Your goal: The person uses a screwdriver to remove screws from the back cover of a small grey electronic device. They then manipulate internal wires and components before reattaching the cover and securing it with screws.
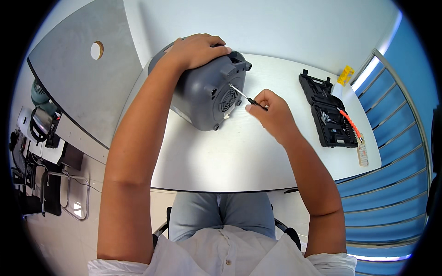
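Screwdriver (pixel 247 98), slim with a thin metal shaft and a dark handle, is pinched in the closed fingers of the right hand (pixel 270 110), which hovers over the middle of the pale, smooth table (pixel 239 161); its tip reaches left and up to the underside of a grey plastic appliance (pixel 207 94). Nearest the viewer, the person's lap in light jeans and a white buttoned shirt sit at the table's near edge, with both bare forearms rising from there. The appliance lies tipped on its side, its rounded body showing a round vent grille and small stubby feet, just left of the right hand and touching the screwdriver tip. Left hand (pixel 198 48) lies spread flat over the top of the appliance, fingers curved around its upper edge, steadying it. Well to the right, near the table's far right corner, an open black tool case (pixel 327 112) lies flat, with an orange flexible shaft (pixel 348 120) along its right side and a yellow object (pixel 346 73) beyond it. Blue slatted railing (pixel 396 152) runs past the table's right edge.
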